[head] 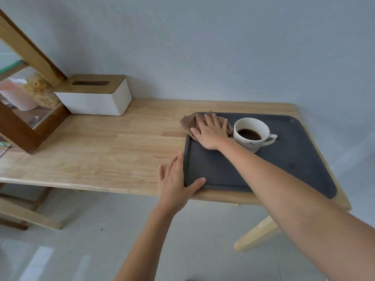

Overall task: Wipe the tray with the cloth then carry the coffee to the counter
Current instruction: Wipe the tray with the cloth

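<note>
Dark grey tray point(284, 171) lying on wooden table point(101, 151) — right hand point(211, 132) pressing flat, fingers spread, on brown cloth point(187, 122) at its far-left corner, white coffee cup point(250, 136) sitting just beside — left hand point(176, 179) bracing open against near-left edge

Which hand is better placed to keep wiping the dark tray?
Right. The right hand lies flat on the brown cloth at the dark grey tray far corner; the left hand braces its near edge.
</note>
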`<action>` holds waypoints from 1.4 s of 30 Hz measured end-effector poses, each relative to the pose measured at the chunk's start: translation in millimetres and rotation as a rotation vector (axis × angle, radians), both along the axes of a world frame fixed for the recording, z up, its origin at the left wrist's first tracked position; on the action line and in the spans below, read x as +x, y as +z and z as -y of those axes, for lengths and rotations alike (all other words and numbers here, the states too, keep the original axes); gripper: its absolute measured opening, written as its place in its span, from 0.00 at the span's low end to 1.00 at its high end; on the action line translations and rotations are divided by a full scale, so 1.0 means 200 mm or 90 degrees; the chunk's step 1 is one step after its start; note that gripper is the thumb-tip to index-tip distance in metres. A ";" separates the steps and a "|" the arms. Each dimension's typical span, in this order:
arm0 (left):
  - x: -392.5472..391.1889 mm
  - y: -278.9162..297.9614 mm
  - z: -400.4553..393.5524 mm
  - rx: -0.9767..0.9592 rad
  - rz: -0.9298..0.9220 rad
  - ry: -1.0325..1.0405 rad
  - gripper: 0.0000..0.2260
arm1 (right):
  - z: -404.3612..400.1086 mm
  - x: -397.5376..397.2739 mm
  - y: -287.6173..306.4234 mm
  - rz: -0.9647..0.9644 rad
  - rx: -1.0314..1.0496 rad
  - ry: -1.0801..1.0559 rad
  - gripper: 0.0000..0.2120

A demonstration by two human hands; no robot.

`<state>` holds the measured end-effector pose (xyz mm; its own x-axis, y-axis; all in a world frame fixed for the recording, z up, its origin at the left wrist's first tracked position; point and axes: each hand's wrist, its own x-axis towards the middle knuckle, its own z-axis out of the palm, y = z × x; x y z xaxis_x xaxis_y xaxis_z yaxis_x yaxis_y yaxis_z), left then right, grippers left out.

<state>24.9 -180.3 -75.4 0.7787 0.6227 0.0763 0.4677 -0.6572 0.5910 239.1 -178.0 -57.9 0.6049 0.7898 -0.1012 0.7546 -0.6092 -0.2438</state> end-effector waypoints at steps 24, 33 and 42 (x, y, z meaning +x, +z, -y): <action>0.00 0.03 0.01 0.069 -0.184 -0.075 0.51 | 0.10 -0.16 -0.02 0.031 0.010 0.021 0.30; 0.01 0.02 0.01 0.075 -0.186 -0.061 0.52 | 0.05 -0.14 -0.02 0.037 0.050 0.002 0.28; 0.01 0.00 0.00 0.082 -0.177 -0.049 0.53 | 0.56 -0.35 -0.02 -0.013 0.079 0.132 0.26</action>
